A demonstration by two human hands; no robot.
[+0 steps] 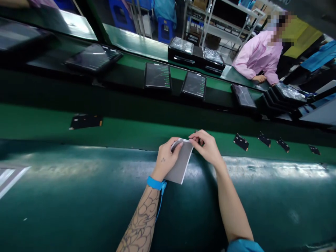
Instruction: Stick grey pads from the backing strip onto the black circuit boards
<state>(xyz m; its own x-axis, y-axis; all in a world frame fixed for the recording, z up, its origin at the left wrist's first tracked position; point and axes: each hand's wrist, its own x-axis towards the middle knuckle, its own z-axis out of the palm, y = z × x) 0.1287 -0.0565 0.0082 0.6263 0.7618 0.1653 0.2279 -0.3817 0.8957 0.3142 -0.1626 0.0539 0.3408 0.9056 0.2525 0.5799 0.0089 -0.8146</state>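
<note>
My left hand (pixel 167 156) is closed on a thin grey sheet with white edges (pixel 181 164), its thumb lying over the upper part. The sheet is held tilted above the front edge of the green belt. At the sheet's top right corner my right hand (pixel 206 144) pinches with thumb and forefinger; whether it grips the corner itself or something small on it is too fine to make out. A blue wrist strap (pixel 155 183) with a cord is round my left wrist.
Several black circuit boards, among them one board (pixel 86 121) at left and another (pixel 240 142) at right, lie on the green belt (pixel 126 131). Behind, tablet-like screens (pixel 158 75) stand on a raised line. A person in pink (pixel 258 56) sits beyond. Grey-white sheets (pixel 12 176) lie at left.
</note>
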